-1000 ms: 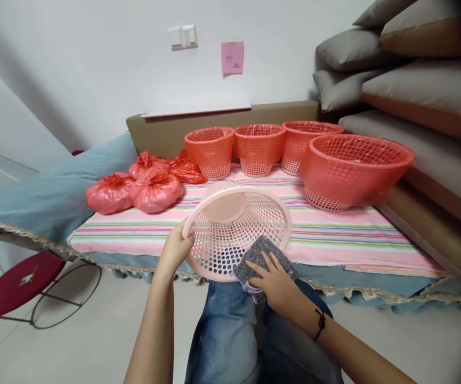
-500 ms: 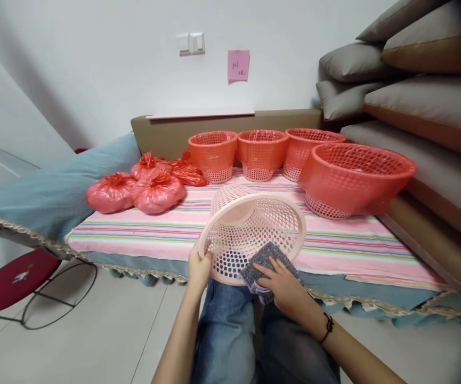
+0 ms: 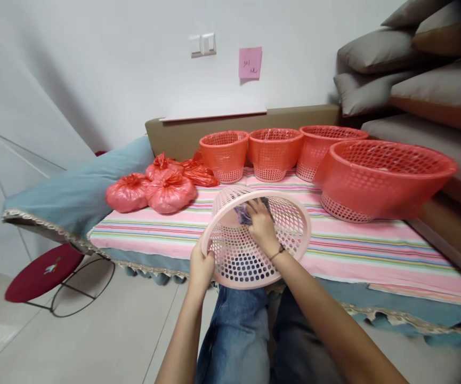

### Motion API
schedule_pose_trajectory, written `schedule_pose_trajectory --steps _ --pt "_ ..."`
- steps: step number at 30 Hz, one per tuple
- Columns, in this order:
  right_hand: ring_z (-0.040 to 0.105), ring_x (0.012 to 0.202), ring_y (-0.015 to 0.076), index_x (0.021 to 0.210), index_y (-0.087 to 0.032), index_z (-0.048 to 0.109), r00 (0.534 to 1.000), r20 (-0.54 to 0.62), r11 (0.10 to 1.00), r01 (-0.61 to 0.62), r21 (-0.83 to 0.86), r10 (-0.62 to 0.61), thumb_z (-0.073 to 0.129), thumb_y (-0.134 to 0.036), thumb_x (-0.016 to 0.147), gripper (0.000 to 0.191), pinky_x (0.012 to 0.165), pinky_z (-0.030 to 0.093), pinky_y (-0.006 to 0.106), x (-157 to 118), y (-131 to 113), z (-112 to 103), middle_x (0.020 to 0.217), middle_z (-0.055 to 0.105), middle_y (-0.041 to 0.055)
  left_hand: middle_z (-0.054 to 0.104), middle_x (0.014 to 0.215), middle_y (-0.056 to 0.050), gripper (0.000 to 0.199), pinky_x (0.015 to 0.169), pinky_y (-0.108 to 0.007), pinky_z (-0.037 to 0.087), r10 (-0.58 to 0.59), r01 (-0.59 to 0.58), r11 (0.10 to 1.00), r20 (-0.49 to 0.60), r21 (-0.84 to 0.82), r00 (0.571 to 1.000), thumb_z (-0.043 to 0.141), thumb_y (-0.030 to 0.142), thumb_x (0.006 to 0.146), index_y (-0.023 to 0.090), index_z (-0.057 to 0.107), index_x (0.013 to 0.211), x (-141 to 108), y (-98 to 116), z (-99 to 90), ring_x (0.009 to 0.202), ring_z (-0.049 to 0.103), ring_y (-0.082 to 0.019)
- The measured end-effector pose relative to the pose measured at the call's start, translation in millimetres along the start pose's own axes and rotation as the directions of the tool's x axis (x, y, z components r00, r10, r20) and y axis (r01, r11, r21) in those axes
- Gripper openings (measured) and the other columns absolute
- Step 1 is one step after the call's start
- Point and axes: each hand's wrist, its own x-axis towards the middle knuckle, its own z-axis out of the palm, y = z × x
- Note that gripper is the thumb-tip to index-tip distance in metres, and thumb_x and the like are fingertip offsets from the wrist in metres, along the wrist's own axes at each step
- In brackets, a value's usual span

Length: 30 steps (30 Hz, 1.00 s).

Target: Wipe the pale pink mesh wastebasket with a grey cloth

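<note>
A pale pink plastic basket (image 3: 302,224) with a perforated wall lies tipped on its side, its mouth facing me, at the front edge of the striped cloth. My left hand (image 3: 202,264) grips its rim on the left, fingers closed around it. Inside the basket, my right hand (image 3: 261,221) holds a grey cloth (image 3: 269,207) against the inner wall near the bottom. Most of the cloth is hidden by the fingers and the basket. Below the basket are my knees in blue jeans (image 3: 234,325).
Several pink baskets lined with red plastic bags (image 3: 276,141) stand behind and to the right. Knotted red bags (image 3: 170,194) lie at the left. Grey cushions (image 3: 434,96) are stacked at the right. A dark red stool (image 3: 42,272) stands on the floor at left.
My right hand has moved with the cloth from the basket's near rim deep into its inside. My left hand keeps its hold on the rim. The view has shifted slightly left.
</note>
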Motion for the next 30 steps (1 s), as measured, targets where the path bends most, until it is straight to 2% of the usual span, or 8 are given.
schedule_pose_trajectory --steps 2,6,11,14,19,23,26,30 --pt "0.015 0.151 0.0369 0.154 -0.026 0.038 0.987 0.155 0.992 -0.019 -0.121 0.037 0.045 -0.006 0.082 0.075 0.120 0.018 0.058 14 -2 28 0.165 0.029 0.0033 0.074 0.118 -0.010 0.062 0.112 -0.045 0.041 0.010 -0.010 1.000 -0.004 -0.004 1.000 0.050 0.005 0.056 0.017 0.073 0.112 0 -2 -0.5 0.119 0.064 -0.029" --pt "0.028 0.146 0.0423 0.154 -0.030 0.038 0.934 0.322 0.979 -0.100 -0.180 0.155 0.046 -0.009 0.087 0.071 0.115 0.019 0.067 17 1 84 0.163 0.033 0.0059 0.074 0.117 -0.009 0.060 0.114 -0.046 0.039 0.004 -0.004 1.000 0.000 0.001 1.000 0.051 0.005 0.056 0.018 0.073 0.111 -1 -6 -2.3 0.122 0.063 -0.030" --pt "0.030 0.144 0.0467 0.149 -0.036 0.045 0.881 0.417 0.968 -0.148 -0.202 0.222 0.045 -0.018 0.095 0.057 0.111 0.017 0.075 21 8 112 0.159 0.040 0.0037 0.076 0.108 -0.009 0.054 0.116 -0.047 0.037 0.017 -0.017 1.000 0.020 0.006 1.000 0.051 0.006 0.058 0.017 0.074 0.106 -1 -8 -1.6 0.121 0.063 -0.030" --pt "0.041 0.139 0.0409 0.142 -0.029 0.052 0.864 0.458 0.971 -0.128 -0.202 0.209 0.052 -0.027 0.098 0.044 0.110 0.028 0.071 29 8 106 0.151 0.048 0.0087 0.076 0.107 -0.008 0.052 0.117 -0.047 0.036 0.015 -0.015 1.000 0.009 0.008 1.000 0.051 0.006 0.059 0.018 0.074 0.104 -1 -6 0.9 0.120 0.064 -0.030" --pt "0.062 0.112 0.0253 0.128 -0.018 0.059 0.835 0.526 0.981 -0.076 -0.177 0.159 0.063 -0.039 0.096 0.038 0.094 0.055 0.047 36 3 86 0.131 0.059 0.0097 0.076 0.106 -0.007 0.051 0.117 -0.045 0.037 0.025 -0.024 0.999 -0.016 0.025 1.000 0.050 0.005 0.059 0.020 0.074 0.102 -2 -5 4.2 0.122 0.062 -0.029" --pt "0.062 0.111 0.0252 0.128 -0.018 0.059 0.807 0.575 0.986 -0.050 -0.159 0.133 0.063 -0.039 0.096 0.038 0.093 0.055 0.047 25 -1 66 0.130 0.060 0.0094 0.075 0.111 -0.008 0.054 0.116 -0.045 0.038 0.036 -0.035 0.999 -0.025 0.027 0.999 0.050 0.006 0.060 0.018 0.073 0.107 -3 -4 5.7 0.125 0.061 -0.030" --pt "0.061 0.117 0.0272 0.130 -0.022 0.060 0.797 0.595 0.990 -0.032 -0.139 0.109 0.053 -0.026 0.099 0.032 0.101 0.047 0.052 -1 -5 48 0.132 0.062 0.0103 0.075 0.112 -0.008 0.057 0.114 -0.044 0.040 0.050 -0.050 0.998 -0.013 0.042 0.999 0.049 0.006 0.059 0.017 0.073 0.109 -4 -3 5.8 0.123 0.063 -0.029" --pt "0.052 0.131 0.0299 0.138 -0.029 0.058 0.789 0.611 0.996 0.001 -0.089 0.054 0.042 -0.005 0.088 0.058 0.110 0.036 0.054 -60 -15 19 0.146 0.055 0.0083 0.074 0.117 -0.010 0.061 0.112 -0.043 0.042 0.050 -0.049 0.996 -0.010 0.071 0.999 0.048 0.006 0.058 0.014 0.072 0.114 -3 -3 4.1 0.121 0.064 -0.029"
